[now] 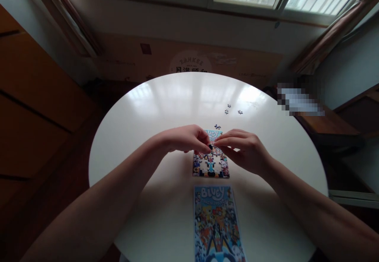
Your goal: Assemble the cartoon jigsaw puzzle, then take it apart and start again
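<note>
A partly assembled jigsaw puzzle lies on the white round table, with gaps in its lower middle that show the tabletop. Over its upper left part, my left hand pinches a small dark puzzle piece between thumb and fingertips. From the right, my right hand reaches over the puzzle, its fingertips close together near that piece; whether they hold anything is too small to tell. Just above the puzzle lies a loose piece. Below it rests a colourful Bluey picture sheet.
Toward the far side of the round table lie a few more loose pieces. Windows and a wall stand beyond it. An orange-brown cabinet is at the left, and a wooden desk at the right.
</note>
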Motion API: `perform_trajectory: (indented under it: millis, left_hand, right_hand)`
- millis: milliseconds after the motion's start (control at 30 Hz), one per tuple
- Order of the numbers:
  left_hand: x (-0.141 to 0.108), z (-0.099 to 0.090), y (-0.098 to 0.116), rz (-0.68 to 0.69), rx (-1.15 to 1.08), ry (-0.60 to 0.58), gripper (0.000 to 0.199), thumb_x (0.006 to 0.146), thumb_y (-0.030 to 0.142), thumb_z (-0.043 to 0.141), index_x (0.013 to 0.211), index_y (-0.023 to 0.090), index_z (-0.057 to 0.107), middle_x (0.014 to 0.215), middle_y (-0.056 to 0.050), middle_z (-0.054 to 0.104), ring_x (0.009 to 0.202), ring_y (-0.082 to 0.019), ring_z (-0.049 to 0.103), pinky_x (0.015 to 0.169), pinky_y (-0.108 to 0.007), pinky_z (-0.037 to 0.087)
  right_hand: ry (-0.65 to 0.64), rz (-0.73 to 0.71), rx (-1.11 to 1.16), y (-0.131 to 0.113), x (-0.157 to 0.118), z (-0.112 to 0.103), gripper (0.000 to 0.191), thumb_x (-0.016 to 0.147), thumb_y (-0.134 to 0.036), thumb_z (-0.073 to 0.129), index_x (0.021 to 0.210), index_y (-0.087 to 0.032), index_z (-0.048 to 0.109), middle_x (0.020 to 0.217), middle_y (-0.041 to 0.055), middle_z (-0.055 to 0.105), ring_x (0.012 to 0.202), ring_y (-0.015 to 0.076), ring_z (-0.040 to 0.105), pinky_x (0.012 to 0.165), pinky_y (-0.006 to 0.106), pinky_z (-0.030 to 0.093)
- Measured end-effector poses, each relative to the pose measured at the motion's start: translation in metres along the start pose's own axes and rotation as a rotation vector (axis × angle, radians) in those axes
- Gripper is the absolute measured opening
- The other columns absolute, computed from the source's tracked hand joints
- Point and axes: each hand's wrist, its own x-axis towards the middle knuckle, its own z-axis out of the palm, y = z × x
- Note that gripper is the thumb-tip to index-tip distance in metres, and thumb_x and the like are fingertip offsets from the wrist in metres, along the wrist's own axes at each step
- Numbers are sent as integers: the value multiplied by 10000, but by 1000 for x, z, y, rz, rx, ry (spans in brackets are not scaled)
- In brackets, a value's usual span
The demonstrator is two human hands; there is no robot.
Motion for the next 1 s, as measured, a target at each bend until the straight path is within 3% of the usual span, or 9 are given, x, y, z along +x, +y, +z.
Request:
perform_trajectory:
  millis: [233, 367, 533, 667, 1000]
  left_hand:
    - [4, 0, -6, -32, 35, -94, 176, 714, 343, 720, 759, 185, 659, 640, 7, 574, 595, -124, 482, 499, -246, 266]
    - [-1, -7, -12, 2, 176, -134, 183, 717, 345, 719, 822, 195, 704, 719, -8, 647, 681, -151, 565, 582, -252, 373]
    - [-13, -17, -15, 53, 436, -50, 130, 722, 290, 669, 797, 209, 737, 744, -12, 690, 678, -160, 587, 584, -257, 375]
    - [-13, -12, -14, 53, 517, -11, 91, 697, 247, 656, 737, 204, 725, 715, -14, 682, 629, -155, 563, 550, -266, 338]
    - [-9, -4, -9, -4, 677, -13, 126, 708, 312, 648, 751, 201, 688, 723, -20, 666, 597, -147, 519, 530, -273, 324]
  right_hand:
    - [-108, -89, -14, -7, -1, 5, 141, 947, -227, 615, 984, -231, 751, 989, 22, 744, 860, 134, 689, 747, 285, 570]
    - [-169, -87, 3, -13, -3, 8, 152, 960, -231, 600, 973, -229, 752, 997, 12, 743, 841, 119, 679, 730, 263, 546]
    - [-299, -54, 53, -19, -6, 15, 158, 962, -254, 592, 943, -234, 748, 976, 1, 743, 833, 119, 657, 714, 253, 513]
    - [-362, -44, 30, -19, -8, 19, 160, 960, -253, 586, 960, -244, 746, 981, -7, 741, 832, 125, 634, 709, 258, 487]
    - [-366, -62, -19, -23, -7, 20, 181, 978, -258, 563, 976, -234, 743, 974, -6, 733, 789, 122, 596, 675, 260, 443]
